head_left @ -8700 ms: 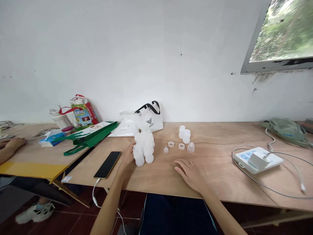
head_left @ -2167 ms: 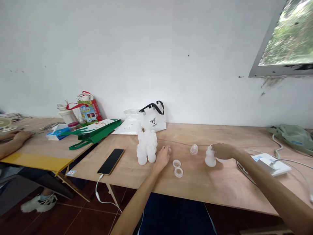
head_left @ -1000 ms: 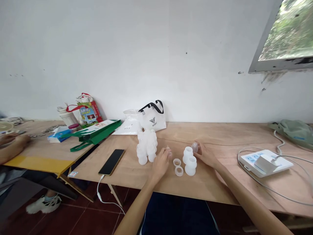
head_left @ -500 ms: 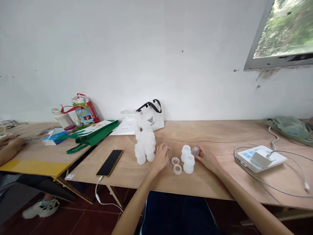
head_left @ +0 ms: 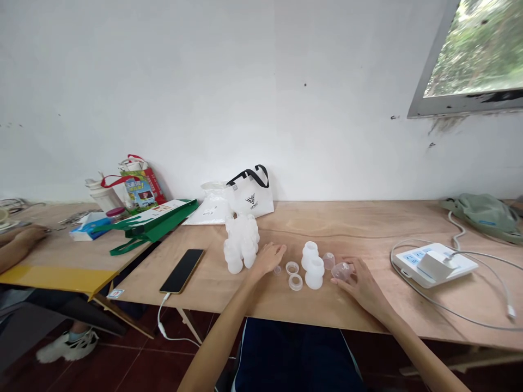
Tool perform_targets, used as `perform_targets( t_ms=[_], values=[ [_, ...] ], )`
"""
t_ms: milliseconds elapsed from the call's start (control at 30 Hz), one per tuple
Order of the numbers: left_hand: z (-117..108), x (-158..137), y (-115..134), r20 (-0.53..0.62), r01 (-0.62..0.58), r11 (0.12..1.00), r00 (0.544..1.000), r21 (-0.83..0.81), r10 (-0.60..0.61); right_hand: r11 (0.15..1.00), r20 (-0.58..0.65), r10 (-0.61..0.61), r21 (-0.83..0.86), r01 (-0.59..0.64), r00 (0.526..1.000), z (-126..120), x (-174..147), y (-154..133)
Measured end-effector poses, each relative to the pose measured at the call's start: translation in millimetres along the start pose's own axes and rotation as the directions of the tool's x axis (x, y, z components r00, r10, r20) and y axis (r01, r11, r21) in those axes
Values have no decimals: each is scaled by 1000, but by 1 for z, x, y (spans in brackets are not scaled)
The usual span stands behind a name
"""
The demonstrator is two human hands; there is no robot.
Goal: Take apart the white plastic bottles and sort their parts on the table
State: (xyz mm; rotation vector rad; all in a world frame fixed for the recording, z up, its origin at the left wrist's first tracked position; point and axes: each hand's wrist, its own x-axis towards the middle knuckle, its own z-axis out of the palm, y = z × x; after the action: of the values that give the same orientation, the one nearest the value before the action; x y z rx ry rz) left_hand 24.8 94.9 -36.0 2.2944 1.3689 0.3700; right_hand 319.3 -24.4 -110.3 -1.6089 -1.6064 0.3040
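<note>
My right hand (head_left: 362, 283) has its thumb and fingers around a clear, rounded cap (head_left: 342, 270) at the tabletop. Just beyond it stands a second clear cap (head_left: 328, 261), faintly pinkish. To their left are two white, waisted bottle-like pieces (head_left: 314, 273), one behind the other. Two translucent rings (head_left: 295, 281) lie flat beside these. My left hand (head_left: 267, 258) rests low over the table, fingers stretched to the right, with nothing visible in it. A small clear disc-like piece (head_left: 277, 270) lies by its fingers. Left of that hand is a cluster of white bumpy pieces (head_left: 242, 242).
A black phone (head_left: 182, 271) on a white cable lies to the left. A white power strip (head_left: 435, 264) with looping cables sits at the right. White bags (head_left: 251, 198) lean against the wall. Another person's hand (head_left: 32, 234) is on the far-left table.
My right hand has moved right and toward me with a clear cap; another cap now shows behind it. My left hand has lowered and flattened, uncovering the small clear piece.
</note>
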Motion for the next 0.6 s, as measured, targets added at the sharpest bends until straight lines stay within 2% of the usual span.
perform_targets(
  t_ms=[167, 267, 367, 467, 600],
  values=[
    [0, -18, 3, 12, -11, 999, 1000, -48, 12, 990, 118, -92, -97, 103, 989, -2, 0, -10],
    [3, -26, 2, 16, -14, 998, 1000, -68, 15, 994, 124, -107, -3, 108, 986, -5, -1, -15],
    [3, -32, 2, 15, -28, 995, 999, -92, 29, 992, 68, 20, 127, -29, 997, -9, -2, -15],
    [3, -38, 2, -27, -45, 985, 999, -167, 41, 981, -10, 143, 133, -141, 990, -11, -1, -12],
    [8, -51, 2, -152, 14, 937, 986, -348, -72, 994, -97, 104, -6, -105, 990, -9, -6, -14]
  ],
)
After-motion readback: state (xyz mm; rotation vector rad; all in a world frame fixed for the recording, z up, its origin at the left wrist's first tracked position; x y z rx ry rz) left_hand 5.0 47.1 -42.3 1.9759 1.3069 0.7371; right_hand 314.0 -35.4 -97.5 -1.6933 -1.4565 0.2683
